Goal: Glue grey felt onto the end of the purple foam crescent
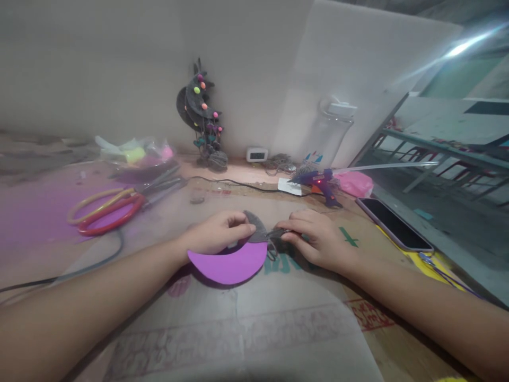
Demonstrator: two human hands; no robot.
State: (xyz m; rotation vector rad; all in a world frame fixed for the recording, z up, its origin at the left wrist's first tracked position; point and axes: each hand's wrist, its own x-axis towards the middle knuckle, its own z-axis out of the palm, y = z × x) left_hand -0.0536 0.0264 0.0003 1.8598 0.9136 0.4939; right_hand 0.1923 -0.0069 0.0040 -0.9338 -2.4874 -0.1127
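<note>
My left hand (217, 232) pinches a grey felt piece (256, 225) between thumb and fingers. A purple crescent (230, 265) adjoins the felt's lower edge, its curved side toward me; whether the two are one piece I cannot tell. Just right of the felt, the fingers of my right hand (318, 236) are closed on a small bundle of grey yarn (274, 232). Thin loops of it hang beside the crescent's right tip. Both hands are low over a translucent sheet (302, 318) on the cardboard-covered table.
A glue gun (318, 180) with a glowing red light stands behind my right hand, near a phone (397, 225). Scissors (111, 212) lie at left. Toward the wall are decorated grey crescents (194, 103), a small digital clock (256, 155), yarn (278, 163) and a plastic bag (139, 154).
</note>
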